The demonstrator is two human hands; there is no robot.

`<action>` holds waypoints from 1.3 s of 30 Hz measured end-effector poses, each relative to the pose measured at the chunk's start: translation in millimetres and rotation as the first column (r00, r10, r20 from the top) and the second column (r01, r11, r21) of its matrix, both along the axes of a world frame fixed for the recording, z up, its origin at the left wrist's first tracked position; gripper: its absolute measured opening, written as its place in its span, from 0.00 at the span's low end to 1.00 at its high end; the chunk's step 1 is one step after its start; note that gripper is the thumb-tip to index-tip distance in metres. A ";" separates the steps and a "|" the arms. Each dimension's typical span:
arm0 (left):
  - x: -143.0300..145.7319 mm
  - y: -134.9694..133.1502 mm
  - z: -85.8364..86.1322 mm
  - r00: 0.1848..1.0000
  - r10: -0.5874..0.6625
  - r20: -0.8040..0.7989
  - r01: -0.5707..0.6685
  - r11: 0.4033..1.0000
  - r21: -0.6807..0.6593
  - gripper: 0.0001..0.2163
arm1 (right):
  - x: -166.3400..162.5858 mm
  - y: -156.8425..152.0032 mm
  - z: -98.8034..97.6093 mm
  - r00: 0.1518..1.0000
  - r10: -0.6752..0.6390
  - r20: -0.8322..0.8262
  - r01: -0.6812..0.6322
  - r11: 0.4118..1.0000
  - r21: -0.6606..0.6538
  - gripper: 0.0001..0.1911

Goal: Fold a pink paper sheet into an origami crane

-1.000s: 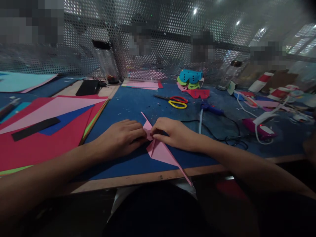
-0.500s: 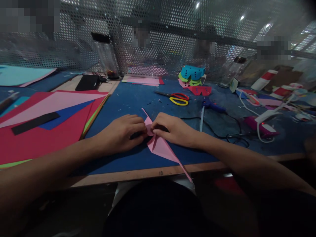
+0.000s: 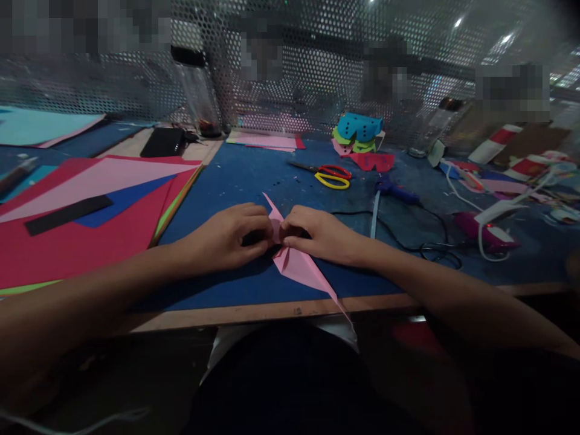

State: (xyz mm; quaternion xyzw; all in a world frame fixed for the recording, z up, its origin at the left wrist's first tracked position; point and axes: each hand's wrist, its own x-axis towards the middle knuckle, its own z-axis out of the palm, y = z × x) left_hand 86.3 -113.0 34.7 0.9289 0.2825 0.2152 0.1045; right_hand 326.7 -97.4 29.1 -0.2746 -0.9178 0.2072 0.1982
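Note:
Between my two hands is a folded piece of pink paper (image 3: 301, 269), its long point reaching over the table's front edge and a narrow tip sticking out beyond my fingers. My left hand (image 3: 242, 235) pinches the paper's left side, thumb and fingers closed. From the right, my right hand (image 3: 317, 235) pinches the paper near its middle, with thumb and index finger together. The paper is creased and gathered between the fingertips; the exact fold there is partly hidden by them.
Scissors (image 3: 333, 175) lie beyond my hands, beside a blue glue gun (image 3: 399, 191) with a trailing cable. Coloured sheets (image 3: 113, 254) cover the left side, with a black strip (image 3: 67, 214) on top. Paper masks (image 3: 360, 128), a phone (image 3: 163, 142) and a bottle (image 3: 197, 90) stand or lie farther back.
The camera view has shifted slightly. Both hands keep their pinch on the pink paper, with the fingers moved only a little.

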 end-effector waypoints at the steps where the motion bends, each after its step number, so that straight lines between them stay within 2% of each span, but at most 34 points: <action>1: -0.2 -0.1 -0.3 1.000 0.007 0.006 -0.007 1.000 -0.012 0.05 | -0.1 0.0 0.7 1.000 -0.004 0.002 0.004 1.000 -0.013 0.02; 12: 2.5 -1.5 0.8 0.997 0.082 0.005 -0.081 0.991 -0.103 0.10 | -3.8 -1.0 2.8 0.999 -0.053 -0.010 0.052 0.997 -0.061 0.02; 39: 0.1 1.8 1.9 0.997 0.081 -0.017 -0.083 0.990 -0.117 0.10 | -6.8 1.7 0.2 0.995 -0.096 -0.024 0.093 0.988 -0.121 0.02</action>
